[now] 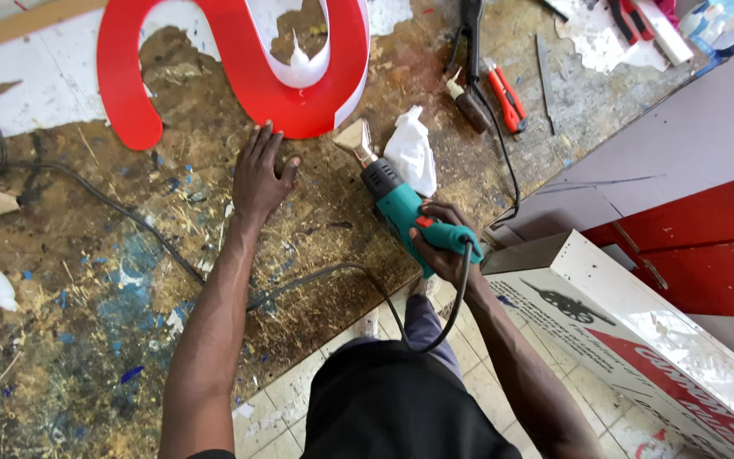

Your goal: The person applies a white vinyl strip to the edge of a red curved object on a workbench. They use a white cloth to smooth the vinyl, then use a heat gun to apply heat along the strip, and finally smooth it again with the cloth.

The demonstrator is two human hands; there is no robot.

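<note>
My right hand (442, 245) grips the handle of a teal heat gun (397, 204), whose flat metal nozzle points up-left toward a large red and white curved sign letter (239, 68) lying on the worn wooden workbench (87, 289). The nozzle tip sits just below the letter's lower rim. My left hand (258, 174) rests flat on the bench with fingers spread, fingertips almost touching the letter's bottom edge. The gun's black cord loops down from the handle past my body.
A crumpled white cloth (411, 153) lies right of the gun. An orange utility knife (507, 100) and a brown-handled tool (467, 104) lie further back. A black cable (104, 200) crosses the bench. A white and red sign box (639, 340) stands on the tiled floor at right.
</note>
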